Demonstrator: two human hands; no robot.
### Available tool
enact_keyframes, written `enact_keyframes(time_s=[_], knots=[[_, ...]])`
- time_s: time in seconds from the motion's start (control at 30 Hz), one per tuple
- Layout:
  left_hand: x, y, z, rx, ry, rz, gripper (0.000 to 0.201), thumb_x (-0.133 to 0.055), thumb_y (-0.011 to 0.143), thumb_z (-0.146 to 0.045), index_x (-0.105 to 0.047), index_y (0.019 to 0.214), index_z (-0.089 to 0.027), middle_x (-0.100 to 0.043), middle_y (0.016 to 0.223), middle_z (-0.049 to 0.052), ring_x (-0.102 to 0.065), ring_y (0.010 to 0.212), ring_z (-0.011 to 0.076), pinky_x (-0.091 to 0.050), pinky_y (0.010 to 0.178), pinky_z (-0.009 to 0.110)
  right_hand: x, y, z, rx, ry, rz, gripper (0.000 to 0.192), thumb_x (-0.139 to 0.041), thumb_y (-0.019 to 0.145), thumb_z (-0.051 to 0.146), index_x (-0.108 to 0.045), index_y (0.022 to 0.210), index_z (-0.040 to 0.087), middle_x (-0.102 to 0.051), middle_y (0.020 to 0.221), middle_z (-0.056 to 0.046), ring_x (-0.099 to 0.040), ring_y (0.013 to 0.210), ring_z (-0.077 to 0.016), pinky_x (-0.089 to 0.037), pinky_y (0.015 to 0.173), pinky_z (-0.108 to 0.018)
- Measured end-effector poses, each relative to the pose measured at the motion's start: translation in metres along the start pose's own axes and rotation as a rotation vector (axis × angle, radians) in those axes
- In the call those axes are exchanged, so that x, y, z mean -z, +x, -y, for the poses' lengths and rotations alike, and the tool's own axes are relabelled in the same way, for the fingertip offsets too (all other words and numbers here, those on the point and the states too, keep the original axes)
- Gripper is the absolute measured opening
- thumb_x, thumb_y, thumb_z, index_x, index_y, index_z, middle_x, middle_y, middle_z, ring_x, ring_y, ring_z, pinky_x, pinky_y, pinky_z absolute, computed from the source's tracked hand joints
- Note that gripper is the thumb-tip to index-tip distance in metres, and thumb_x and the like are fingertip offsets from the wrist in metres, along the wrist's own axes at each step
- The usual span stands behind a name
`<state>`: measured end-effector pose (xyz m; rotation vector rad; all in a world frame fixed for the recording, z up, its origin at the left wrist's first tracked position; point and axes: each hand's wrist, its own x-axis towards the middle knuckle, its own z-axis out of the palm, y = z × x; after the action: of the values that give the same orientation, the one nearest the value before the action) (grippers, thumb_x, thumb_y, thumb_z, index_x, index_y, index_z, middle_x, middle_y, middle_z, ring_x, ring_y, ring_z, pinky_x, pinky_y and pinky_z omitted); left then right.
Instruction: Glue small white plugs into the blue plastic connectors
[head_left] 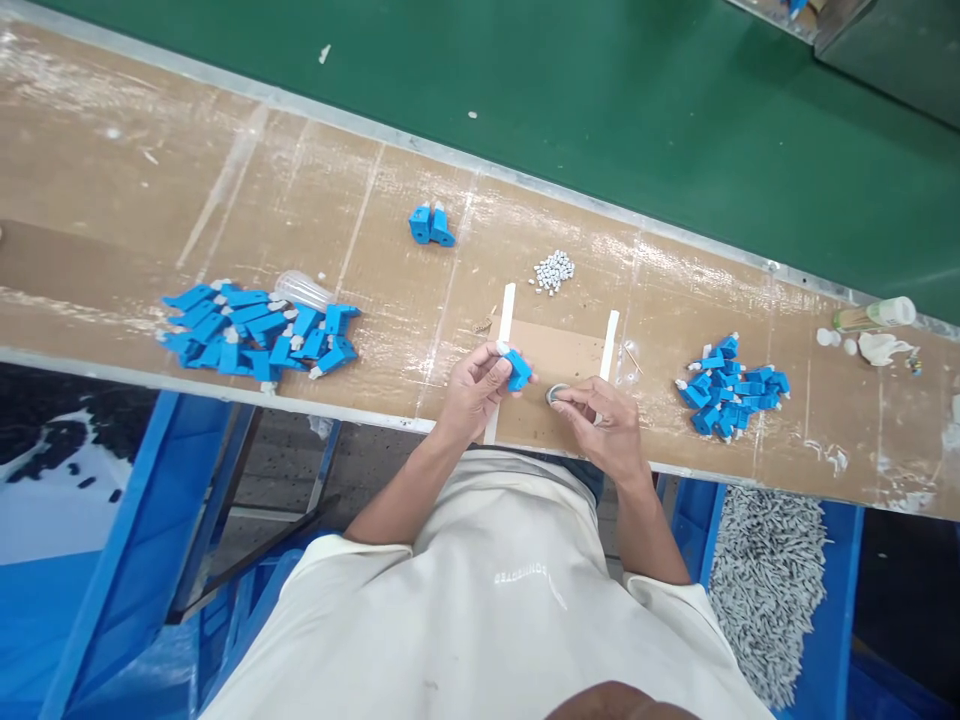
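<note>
My left hand (474, 392) is closed in a pinch on a blue plastic part (518, 371) with a white tip. My right hand (609, 425) pinches a small grey round piece (556, 394) between thumb and fingers, just above the worktop; its exact kind does not show. Both hands are over a brown cardboard sheet (559, 352) flanked by white tape strips. Beyond it lies a little heap of small whitish pellet-like pieces (555, 271). Two more blue parts (432, 226) stand farther back, to the left.
On the worktop (360, 180), a large pile of blue parts (255, 330) lies left beside a clear plastic cup (304, 290). Another blue pile (731, 390) is right. A toothpick container (877, 314) lies far right. Below stands a blue bin of grey pieces (769, 590).
</note>
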<state>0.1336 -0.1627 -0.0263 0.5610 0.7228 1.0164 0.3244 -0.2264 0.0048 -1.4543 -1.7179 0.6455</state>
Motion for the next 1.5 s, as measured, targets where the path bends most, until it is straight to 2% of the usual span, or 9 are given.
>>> enact_keyframes(time_s=[0.2,0.3,0.4,0.47,0.57,0.73,0.93,1.07,1.5], knots=[[-0.001,0.000,-0.001,0.002,-0.022,-0.022,0.045,-0.089,0.071,-0.046,-0.066,0.095,-0.016,-0.073,0.085,0.004,-0.068,0.067,0.0118,-0.052,0.052,0.019,0.001,0.002,0.002,0.104,-0.084,0.024,0.018,-0.061,0.098,0.016,-0.074,0.104,0.026,-0.070,0.087,-0.005,-0.065,0.080,-0.0196,-0.053,0.073,-0.035],[-0.002,0.000,-0.003,0.019,-0.030,-0.037,0.045,-0.090,0.070,-0.047,-0.070,0.096,-0.015,-0.073,0.081,0.005,-0.068,0.064,0.0113,-0.052,0.052,0.018,0.003,0.002,0.001,0.121,-0.109,-0.021,0.015,-0.061,0.098,0.018,-0.073,0.103,0.025,-0.070,0.086,-0.005,-0.064,0.078,-0.0192,-0.053,0.071,-0.034],[-0.005,-0.002,-0.005,0.060,-0.020,-0.029,0.047,-0.090,0.069,-0.049,-0.074,0.095,-0.013,-0.074,0.081,0.007,-0.069,0.066,0.0131,-0.051,0.052,0.019,0.008,0.001,0.001,0.062,-0.094,-0.096,0.011,-0.062,0.098,0.023,-0.073,0.096,0.023,-0.069,0.083,-0.004,-0.060,0.069,-0.0158,-0.049,0.061,-0.031],[-0.009,-0.005,-0.006,0.098,-0.017,0.008,0.048,-0.089,0.070,-0.050,-0.076,0.095,-0.012,-0.075,0.082,0.008,-0.070,0.069,0.0151,-0.052,0.053,0.020,0.012,0.001,0.003,0.005,-0.068,-0.163,0.013,-0.063,0.098,0.028,-0.072,0.091,0.023,-0.069,0.080,-0.003,-0.057,0.065,-0.0147,-0.047,0.057,-0.030],[-0.015,-0.009,-0.006,0.161,-0.027,0.102,0.049,-0.088,0.072,-0.050,-0.078,0.100,-0.011,-0.075,0.085,0.010,-0.072,0.074,0.0169,-0.052,0.058,0.022,0.018,0.000,0.006,-0.053,0.028,-0.285,0.018,-0.064,0.098,0.036,-0.070,0.087,0.022,-0.069,0.078,-0.003,-0.062,0.070,-0.0167,-0.050,0.060,-0.031],[-0.024,-0.014,-0.003,0.236,-0.041,0.203,0.048,-0.086,0.075,-0.050,-0.079,0.101,-0.011,-0.073,0.078,0.008,-0.069,0.066,0.0154,-0.053,0.060,0.025,0.022,0.002,0.023,-0.022,0.168,-0.418,0.016,-0.065,0.097,0.036,-0.067,0.088,0.023,-0.073,0.081,-0.005,-0.069,0.075,-0.0200,-0.054,0.060,-0.033],[-0.029,-0.017,-0.002,0.293,-0.047,0.258,0.049,-0.085,0.075,-0.051,-0.080,0.100,-0.010,-0.074,0.081,0.009,-0.068,0.065,0.0147,-0.053,0.060,0.026,0.021,0.001,0.041,0.134,0.114,-0.401,0.010,-0.062,0.099,0.030,-0.067,0.093,0.024,-0.076,0.081,-0.004,-0.071,0.072,-0.0207,-0.057,0.065,-0.038],[-0.030,-0.020,-0.002,0.322,-0.042,0.256,0.050,-0.086,0.074,-0.053,-0.080,0.099,-0.010,-0.073,0.079,0.008,-0.070,0.067,0.0164,-0.054,0.061,0.027,0.019,-0.001,0.041,0.153,0.045,-0.387,0.009,-0.060,0.099,0.029,-0.068,0.096,0.025,-0.076,0.083,-0.004,-0.072,0.075,-0.0224,-0.058,0.069,-0.042],[-0.031,-0.021,-0.001,0.303,-0.069,0.246,0.044,-0.089,0.070,-0.051,-0.081,0.093,-0.013,-0.072,0.077,0.005,-0.062,0.062,0.0119,-0.054,0.062,0.026,0.016,0.001,0.041,0.202,0.011,-0.315,0.014,-0.058,0.099,0.019,-0.068,0.103,0.026,-0.078,0.090,-0.004,-0.074,0.082,-0.0222,-0.058,0.072,-0.041]])
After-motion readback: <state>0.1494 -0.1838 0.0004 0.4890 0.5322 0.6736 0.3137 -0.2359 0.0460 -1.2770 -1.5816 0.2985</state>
